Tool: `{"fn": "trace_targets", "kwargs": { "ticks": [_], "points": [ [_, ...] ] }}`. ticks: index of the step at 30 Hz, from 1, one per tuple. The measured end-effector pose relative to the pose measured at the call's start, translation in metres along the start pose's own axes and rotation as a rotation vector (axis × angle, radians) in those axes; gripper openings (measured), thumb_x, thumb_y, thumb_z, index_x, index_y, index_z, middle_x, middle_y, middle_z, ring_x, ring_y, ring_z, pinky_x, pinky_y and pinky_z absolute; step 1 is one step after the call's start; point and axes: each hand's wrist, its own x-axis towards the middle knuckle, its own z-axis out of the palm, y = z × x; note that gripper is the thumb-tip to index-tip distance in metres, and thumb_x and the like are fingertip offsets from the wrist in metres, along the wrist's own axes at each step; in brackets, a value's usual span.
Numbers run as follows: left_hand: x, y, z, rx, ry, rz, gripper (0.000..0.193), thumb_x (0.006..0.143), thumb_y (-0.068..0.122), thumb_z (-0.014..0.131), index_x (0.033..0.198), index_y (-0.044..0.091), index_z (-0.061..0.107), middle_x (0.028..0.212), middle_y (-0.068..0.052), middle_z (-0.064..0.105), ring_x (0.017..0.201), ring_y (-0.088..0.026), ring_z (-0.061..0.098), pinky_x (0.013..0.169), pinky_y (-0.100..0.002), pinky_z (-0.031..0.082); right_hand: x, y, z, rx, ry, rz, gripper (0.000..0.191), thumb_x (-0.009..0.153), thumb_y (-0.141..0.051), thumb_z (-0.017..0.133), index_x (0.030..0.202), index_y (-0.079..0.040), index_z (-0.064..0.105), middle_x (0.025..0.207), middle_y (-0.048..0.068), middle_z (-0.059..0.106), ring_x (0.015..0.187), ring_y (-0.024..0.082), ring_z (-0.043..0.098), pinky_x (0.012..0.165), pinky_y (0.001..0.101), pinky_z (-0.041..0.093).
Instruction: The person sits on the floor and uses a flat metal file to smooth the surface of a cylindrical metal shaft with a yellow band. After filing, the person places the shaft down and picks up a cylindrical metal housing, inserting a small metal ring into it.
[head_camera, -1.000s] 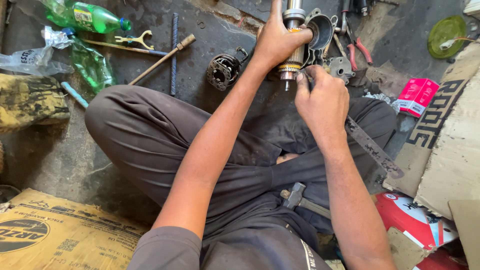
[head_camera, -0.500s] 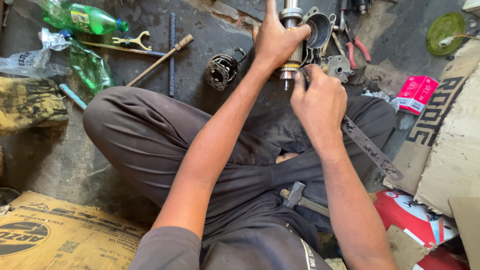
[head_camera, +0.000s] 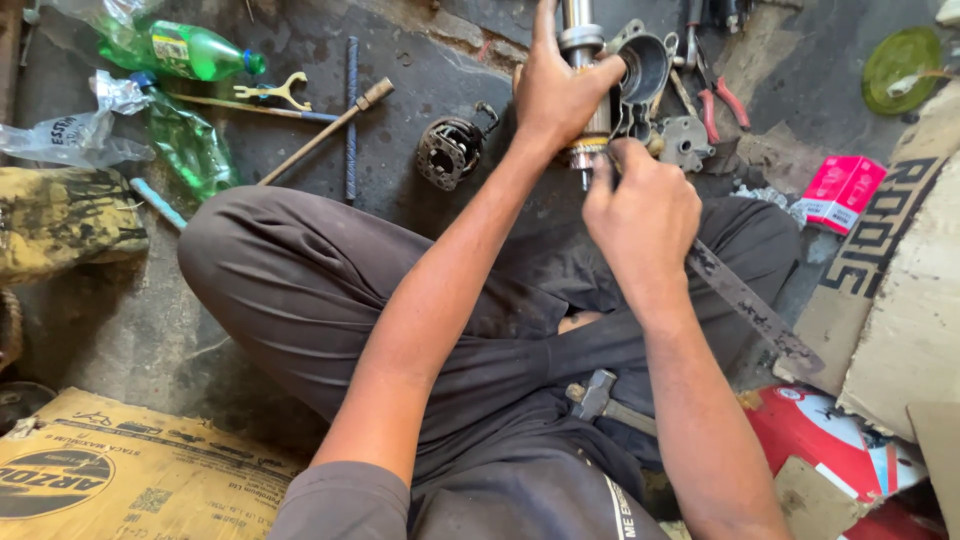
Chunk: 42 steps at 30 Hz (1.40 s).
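My left hand (head_camera: 556, 88) wraps around a long metal shaft with a rotor on it (head_camera: 578, 50), holding it upright over the floor. My right hand (head_camera: 640, 212) grips a flat, dark metal strip (head_camera: 752, 307) and presses its tip against the lower end of the shaft near the brass-coloured collar (head_camera: 590, 150). The strip's free end runs back past my right knee. Both arms reach out over my crossed legs in dark trousers.
A round motor housing (head_camera: 452, 150), a metal cover (head_camera: 645, 62), red-handled pliers (head_camera: 722, 95), a hammer (head_camera: 598, 396) on my lap, green plastic bottles (head_camera: 195, 50), rods, a red box (head_camera: 842, 190) and cardboard sheets (head_camera: 90, 470) lie on the dirty concrete floor.
My hands and the shaft stay nearly in the same place; the right hand has shifted slightly along the shaft's lower end with the strip.
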Motion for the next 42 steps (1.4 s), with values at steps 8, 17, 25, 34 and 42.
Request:
{"fn": "trace_targets", "kwargs": {
  "ticks": [8, 17, 25, 34, 42],
  "points": [
    [-0.002, -0.006, 0.009, 0.004, 0.039, 0.017, 0.096, 0.067, 0.039, 0.077, 0.15, 0.014, 0.035, 0.084, 0.0, 0.079, 0.077, -0.022, 0.079, 0.081, -0.04, 0.061, 0.0, 0.015, 0.003, 0.021, 0.003, 0.046, 0.021, 0.097, -0.025, 0.071, 0.105, -0.007, 0.078, 0.082, 0.023, 0.072, 0.078, 0.045, 0.07, 0.071, 0.0534, 0.053],
    [-0.002, -0.004, 0.007, 0.013, 0.041, 0.032, 0.087, 0.067, 0.039, 0.078, 0.142, 0.015, 0.04, 0.083, 0.001, 0.079, 0.076, -0.023, 0.08, 0.08, -0.041, 0.061, 0.001, 0.018, 0.003, 0.011, 0.02, -0.008, 0.021, 0.098, -0.025, 0.072, 0.105, -0.006, 0.077, 0.082, 0.022, 0.072, 0.078, 0.044, 0.07, 0.07, 0.0532, 0.053],
    [-0.002, -0.003, 0.007, 0.01, 0.047, 0.045, 0.079, 0.067, 0.039, 0.078, 0.134, 0.015, 0.043, 0.081, 0.001, 0.078, 0.075, -0.024, 0.079, 0.078, -0.042, 0.061, 0.0, 0.018, 0.003, 0.012, 0.003, 0.011, 0.021, 0.098, -0.026, 0.072, 0.104, -0.006, 0.076, 0.081, 0.023, 0.072, 0.077, 0.045, 0.07, 0.07, 0.0537, 0.053],
    [-0.002, -0.003, 0.007, 0.017, 0.047, 0.052, 0.069, 0.067, 0.039, 0.077, 0.125, 0.015, 0.047, 0.078, 0.0, 0.078, 0.073, -0.026, 0.079, 0.076, -0.043, 0.061, 0.002, 0.013, 0.001, -0.056, 0.018, -0.019, 0.019, 0.096, -0.025, 0.072, 0.103, -0.007, 0.076, 0.078, 0.023, 0.071, 0.074, 0.045, 0.07, 0.067, 0.0537, 0.053],
    [0.001, -0.008, 0.011, 0.055, 0.048, -0.016, 0.062, 0.071, 0.041, 0.075, 0.12, 0.014, 0.05, 0.078, -0.006, 0.077, 0.073, -0.029, 0.077, 0.074, -0.044, 0.06, 0.008, 0.017, 0.001, -0.152, -0.016, -0.15, 0.015, 0.094, -0.022, 0.072, 0.093, -0.008, 0.074, 0.072, 0.021, 0.069, 0.066, 0.043, 0.069, 0.061, 0.0522, 0.053]
  ]
}}
